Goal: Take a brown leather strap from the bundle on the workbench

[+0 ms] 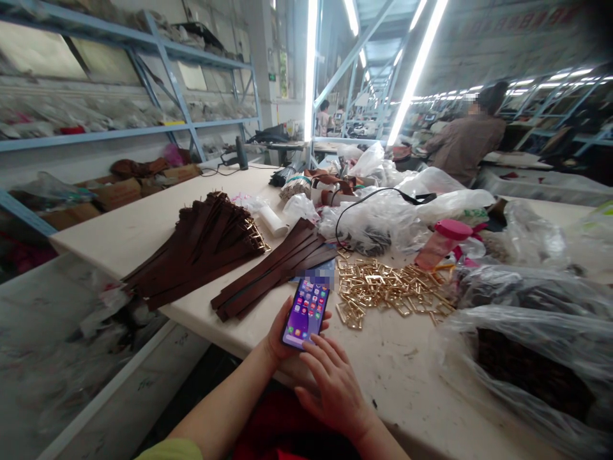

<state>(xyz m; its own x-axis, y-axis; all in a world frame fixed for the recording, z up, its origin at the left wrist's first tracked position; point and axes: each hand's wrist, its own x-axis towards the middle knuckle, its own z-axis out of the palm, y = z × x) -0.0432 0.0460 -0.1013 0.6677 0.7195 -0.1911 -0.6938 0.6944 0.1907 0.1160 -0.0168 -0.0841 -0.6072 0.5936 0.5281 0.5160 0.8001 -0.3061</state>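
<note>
A smartphone with a lit purple home screen rests in my left hand, whose fingers wrap round its far edge. My right hand is spread, its fingertips at the lower right of the screen; nothing is held in it. Just beyond the phone lies a small stack of dark brown leather straps. A larger fanned pile of brown straps with gold metal ends lies farther left. To the right of the phone is a heap of gold rectangular buckles.
A pink plastic jar leans among clear plastic bags at the back right. An open bag of dark pieces sits at the right edge. Blue shelves stand at left. A person works behind the table.
</note>
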